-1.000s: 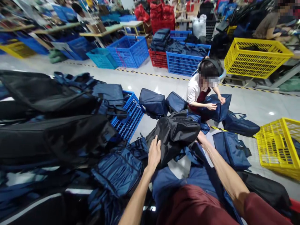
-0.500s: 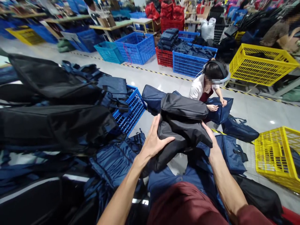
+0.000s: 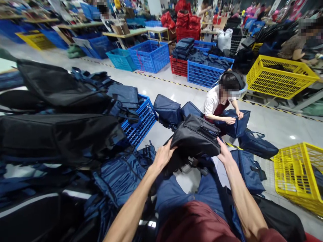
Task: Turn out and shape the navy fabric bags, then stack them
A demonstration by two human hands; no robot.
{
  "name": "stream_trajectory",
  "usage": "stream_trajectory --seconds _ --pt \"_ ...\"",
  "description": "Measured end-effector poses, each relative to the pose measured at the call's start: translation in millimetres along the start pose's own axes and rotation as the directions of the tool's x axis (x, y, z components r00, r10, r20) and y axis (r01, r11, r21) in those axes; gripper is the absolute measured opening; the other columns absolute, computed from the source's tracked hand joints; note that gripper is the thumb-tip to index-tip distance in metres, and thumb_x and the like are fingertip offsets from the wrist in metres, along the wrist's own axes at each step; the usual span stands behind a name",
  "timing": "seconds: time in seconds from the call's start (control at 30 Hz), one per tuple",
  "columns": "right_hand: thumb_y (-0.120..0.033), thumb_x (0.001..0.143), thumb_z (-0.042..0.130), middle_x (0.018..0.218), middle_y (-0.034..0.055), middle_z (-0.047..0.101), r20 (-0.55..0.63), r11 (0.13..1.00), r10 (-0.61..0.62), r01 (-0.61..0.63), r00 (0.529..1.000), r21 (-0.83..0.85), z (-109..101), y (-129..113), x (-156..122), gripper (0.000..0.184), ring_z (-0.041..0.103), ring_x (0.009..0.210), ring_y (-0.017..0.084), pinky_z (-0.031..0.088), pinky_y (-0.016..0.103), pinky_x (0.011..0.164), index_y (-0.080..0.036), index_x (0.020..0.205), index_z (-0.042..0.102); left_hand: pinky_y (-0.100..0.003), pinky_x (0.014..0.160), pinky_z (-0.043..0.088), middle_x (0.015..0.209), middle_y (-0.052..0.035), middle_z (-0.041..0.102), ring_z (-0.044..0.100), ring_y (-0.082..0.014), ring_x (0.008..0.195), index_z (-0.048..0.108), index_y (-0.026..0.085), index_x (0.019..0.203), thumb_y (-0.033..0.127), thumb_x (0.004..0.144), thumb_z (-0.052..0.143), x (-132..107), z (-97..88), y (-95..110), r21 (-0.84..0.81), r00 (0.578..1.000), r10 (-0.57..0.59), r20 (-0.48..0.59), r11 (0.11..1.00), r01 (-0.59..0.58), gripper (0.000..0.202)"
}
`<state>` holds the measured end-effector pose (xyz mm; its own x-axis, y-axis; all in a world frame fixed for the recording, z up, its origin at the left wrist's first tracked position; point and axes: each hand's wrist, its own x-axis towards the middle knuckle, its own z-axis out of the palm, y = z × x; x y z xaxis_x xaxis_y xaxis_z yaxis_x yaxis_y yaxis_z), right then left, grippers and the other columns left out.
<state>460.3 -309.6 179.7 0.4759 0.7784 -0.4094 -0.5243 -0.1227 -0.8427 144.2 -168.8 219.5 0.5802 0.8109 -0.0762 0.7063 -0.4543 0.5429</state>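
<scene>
A black fabric bag (image 3: 195,137) is held up in front of my knees, between both hands. My left hand (image 3: 163,156) is closed on its left edge, the fingertips partly tucked behind the cloth. On the opposite edge, my right hand (image 3: 224,151) grips the bag with the thumb on top. Dark straps and a buckle (image 3: 193,161) hang below it. Just left of my legs lies a heap of navy bags (image 3: 121,178). Another navy bag (image 3: 248,171) rests on the floor to the right of my right hand.
Large black bags (image 3: 58,137) are piled at the left beside a blue crate (image 3: 140,117). Ahead, a co-worker (image 3: 214,104) handles a navy bag (image 3: 234,124). Yellow crates (image 3: 295,174) stand at the right. Blue crates (image 3: 151,55) line the taped aisle.
The black bag has been turned and lowered in my hands, its upper bulge now flattened. My left fingers have closed around its edge. The camera view has tilted up slightly.
</scene>
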Motion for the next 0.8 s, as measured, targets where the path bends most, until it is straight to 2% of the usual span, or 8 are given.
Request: stream_trajectory --seconds 0.17,0.3,0.43,0.57,0.63,0.7,0.73,0.8 --pt "-0.046 0.091 0.079 0.076 0.0083 0.080 -0.189 0.979 0.206 -0.201 0.960 0.045 6 46 -27 0.026 0.084 0.086 0.027 0.068 0.034 0.074 -0.022 0.093 0.070 -0.036 0.108 0.057 0.148 -0.0113 0.075 0.072 -0.0317 0.137 0.058 0.024 0.164 0.016 0.106 0.052 -8 24.9 0 -0.022 0.997 -0.077 0.026 0.997 0.077 0.060" --pt "-0.036 0.089 0.080 0.070 0.0063 0.078 -0.240 0.974 0.224 -0.210 0.945 0.084 25 73 -43 0.019 0.082 0.075 0.025 0.068 0.034 0.070 -0.021 0.090 0.068 -0.035 0.102 0.057 0.138 -0.0134 0.080 0.076 -0.0323 0.130 0.060 0.023 0.162 0.010 0.102 0.051 4 23.9 7 0.042 0.993 -0.099 0.058 0.994 0.096 0.062" --pt "-0.044 0.089 0.081 0.089 0.0067 0.085 -0.183 0.984 0.088 -0.057 0.979 0.172 33 37 -55 0.026 0.082 0.086 0.025 0.070 0.034 0.077 -0.021 0.100 0.075 -0.033 0.087 0.056 0.116 -0.0151 0.085 0.081 -0.0339 0.113 0.074 0.020 0.142 0.018 0.105 0.056 13 -14.1 15 0.124 0.998 -0.047 0.049 0.992 0.040 0.041" --pt "-0.058 0.092 0.080 0.111 0.0054 0.085 -0.103 0.963 -0.163 0.181 0.981 0.198 35 3 -79 0.044 0.081 0.110 0.024 0.068 0.034 0.094 -0.023 0.119 0.079 -0.033 0.086 0.056 0.102 -0.0171 0.084 0.082 -0.0329 0.105 0.080 0.016 0.127 0.027 0.108 0.054 -4 -41.3 3 0.102 0.992 0.000 -0.123 0.995 0.012 0.035" --pt "-0.058 0.093 0.079 0.113 0.0054 0.085 -0.125 0.975 -0.192 0.204 0.973 0.086 25 14 -94 0.046 0.078 0.118 0.025 0.064 0.036 0.103 -0.024 0.123 0.079 -0.036 0.098 0.059 0.114 -0.0169 0.084 0.080 -0.0325 0.116 0.080 0.016 0.132 0.027 0.106 0.052 -26 -34.3 -16 0.043 0.972 0.071 -0.223 0.997 -0.063 0.040" --pt "-0.063 0.089 0.080 0.112 0.0090 0.085 -0.163 0.979 -0.176 0.156 0.971 -0.129 9 46 -111 0.049 0.076 0.122 0.029 0.061 0.041 0.109 -0.022 0.115 0.082 -0.042 0.116 0.057 0.133 -0.0137 0.081 0.073 -0.0306 0.133 0.077 0.018 0.142 0.020 0.099 0.050 -53 -12.0 -38 -0.046 0.968 0.118 -0.221 0.990 -0.131 0.051" --pt "-0.068 0.086 0.080 0.111 0.0116 0.085 -0.169 0.964 -0.149 0.105 0.974 -0.246 0 67 -119 0.052 0.074 0.122 0.033 0.060 0.045 0.111 -0.021 0.108 0.083 -0.045 0.123 0.054 0.141 -0.0107 0.079 0.070 -0.0289 0.140 0.075 0.020 0.147 0.016 0.094 0.049 -66 2.1 -50 -0.091 0.980 0.103 -0.172 0.989 -0.120 0.059" --pt "-0.077 0.082 0.077 0.112 0.0154 0.085 -0.131 0.919 -0.045 -0.010 0.990 -0.394 -14 108 -133 0.061 0.073 0.122 0.039 0.055 0.055 0.116 -0.019 0.099 0.084 -0.048 0.128 0.051 0.153 -0.0055 0.072 0.066 -0.0270 0.146 0.069 0.026 0.156 0.010 0.088 0.048 -85 27.2 -71 -0.133 0.999 -0.039 -0.018 0.990 0.037 0.073"
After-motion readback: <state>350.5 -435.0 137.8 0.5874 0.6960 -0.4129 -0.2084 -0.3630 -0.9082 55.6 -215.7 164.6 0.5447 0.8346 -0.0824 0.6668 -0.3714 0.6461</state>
